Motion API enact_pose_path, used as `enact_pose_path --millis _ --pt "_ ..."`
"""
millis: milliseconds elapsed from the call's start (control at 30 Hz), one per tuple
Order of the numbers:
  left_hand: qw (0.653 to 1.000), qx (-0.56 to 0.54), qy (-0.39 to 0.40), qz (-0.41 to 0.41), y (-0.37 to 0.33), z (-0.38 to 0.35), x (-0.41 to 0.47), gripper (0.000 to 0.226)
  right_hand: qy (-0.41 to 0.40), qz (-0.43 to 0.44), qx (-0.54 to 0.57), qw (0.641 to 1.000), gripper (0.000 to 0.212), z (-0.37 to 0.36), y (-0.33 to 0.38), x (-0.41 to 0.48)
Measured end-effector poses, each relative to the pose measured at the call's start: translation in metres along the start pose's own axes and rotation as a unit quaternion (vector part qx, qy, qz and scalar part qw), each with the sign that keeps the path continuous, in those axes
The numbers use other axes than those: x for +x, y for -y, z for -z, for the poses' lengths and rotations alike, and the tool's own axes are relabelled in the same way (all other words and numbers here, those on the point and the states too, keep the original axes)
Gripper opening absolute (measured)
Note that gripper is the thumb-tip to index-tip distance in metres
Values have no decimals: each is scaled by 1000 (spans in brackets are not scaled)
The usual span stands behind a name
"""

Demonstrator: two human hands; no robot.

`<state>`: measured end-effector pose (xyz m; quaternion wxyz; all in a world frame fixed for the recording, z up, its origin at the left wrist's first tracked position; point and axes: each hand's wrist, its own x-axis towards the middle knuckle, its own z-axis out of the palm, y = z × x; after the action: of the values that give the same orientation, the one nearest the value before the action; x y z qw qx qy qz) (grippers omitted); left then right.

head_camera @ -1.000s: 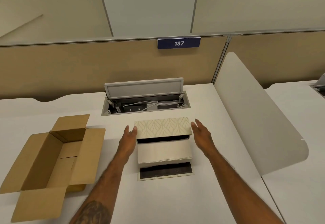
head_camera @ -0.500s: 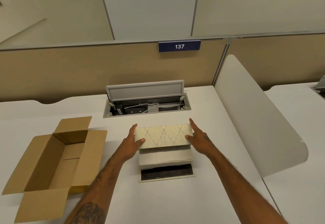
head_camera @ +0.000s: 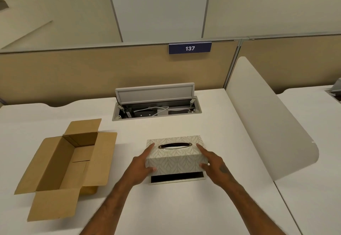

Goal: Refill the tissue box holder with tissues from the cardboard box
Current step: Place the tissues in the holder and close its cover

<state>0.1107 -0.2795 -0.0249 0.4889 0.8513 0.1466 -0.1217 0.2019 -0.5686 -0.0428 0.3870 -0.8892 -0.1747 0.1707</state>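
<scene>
A: From the head view, where is the tissue box holder seen?

B: It is seen toward the near middle of the white desk, its patterned cover upright with the oval slot facing up. The cover is set over a flat base, whose dark strip is exposed along the near side.

A: How are the hands placed?

B: The left hand is pressed against the cover's left end, fingers spread along the side and a thumb on the near face. The right hand is laid against the right end in the same way. The cover is clamped between the two hands, each hand being open-fingered rather than curled shut.

A: And the cardboard box?

B: It is found at the desk's left side, well apart from the holder, flaps folded outward. No contents can be made out inside.

A: What else is carried by the desk?

B: A cable hatch is set near the far edge, lid raised, white cables visible within. A curved white divider is stood along the right edge. A blue plate marked 137 is fixed to the partition beyond.
</scene>
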Motion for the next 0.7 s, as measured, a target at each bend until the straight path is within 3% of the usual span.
enact_pose_path --millis 300,700 --pt "993 55 -84 -69 35 -40 -19 91 -46 24 -90 995 59 -33 -26 -26" --pt "986 91 -114 -80 54 -59 -21 90 -100 87 -114 985 76 -52 -39 -33"
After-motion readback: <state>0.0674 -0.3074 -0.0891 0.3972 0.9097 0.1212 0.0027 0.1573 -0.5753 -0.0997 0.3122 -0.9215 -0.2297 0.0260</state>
